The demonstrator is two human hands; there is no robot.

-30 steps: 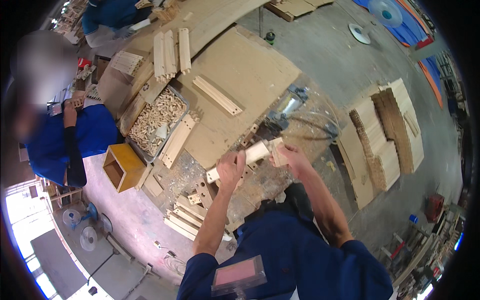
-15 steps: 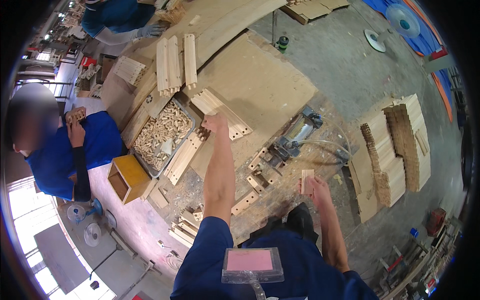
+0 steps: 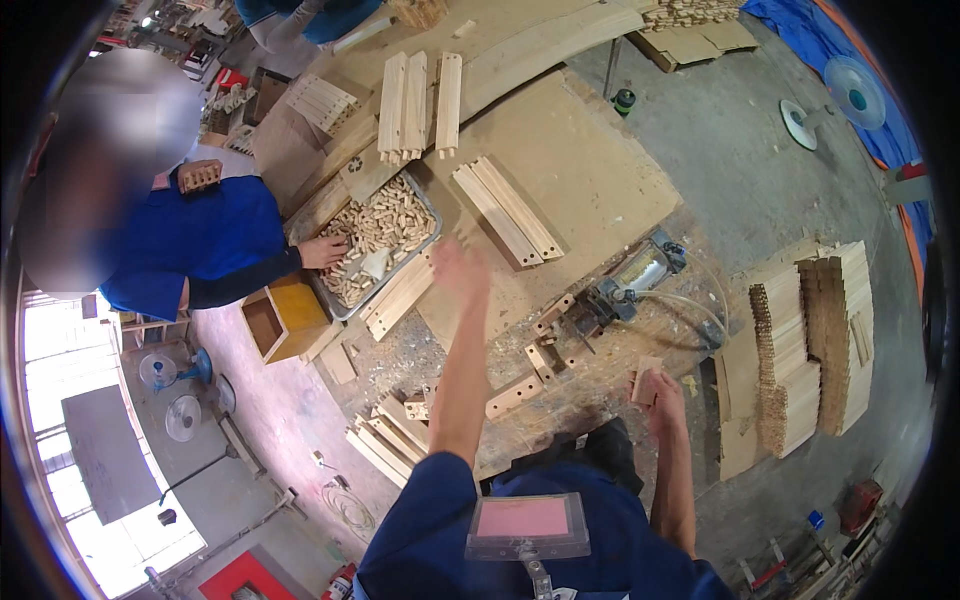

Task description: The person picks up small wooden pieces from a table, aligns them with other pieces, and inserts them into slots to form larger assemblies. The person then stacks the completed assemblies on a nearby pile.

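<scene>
My right hand (image 3: 664,398) grips a small flat wooden block (image 3: 646,378) at the near right, over the worn workbench (image 3: 600,400). My left hand (image 3: 460,268) is smeared by motion, so its fingers and anything in them cannot be made out. It hovers between the tray of dowels (image 3: 385,225) and a pair of pale wooden slats with end holes (image 3: 508,212). Further slats (image 3: 398,298) lie along the tray's near right side, close to that hand. A clamp-like fixture with a metal cylinder (image 3: 630,280) stands on the bench between my hands.
At left a co-worker (image 3: 200,240) reaches into the dowels, holding a drilled block (image 3: 199,176). More slats (image 3: 404,105) lie beyond the tray. A yellow box (image 3: 285,320) stands beside it. Stacked wood (image 3: 790,350) sits at right, and a hose (image 3: 690,298) curves from the fixture.
My view has shifted. My left hand has drawn back toward me from the slats. My right hand still holds its block, now tilted. The co-worker's one hand has gone into the dowel tray.
</scene>
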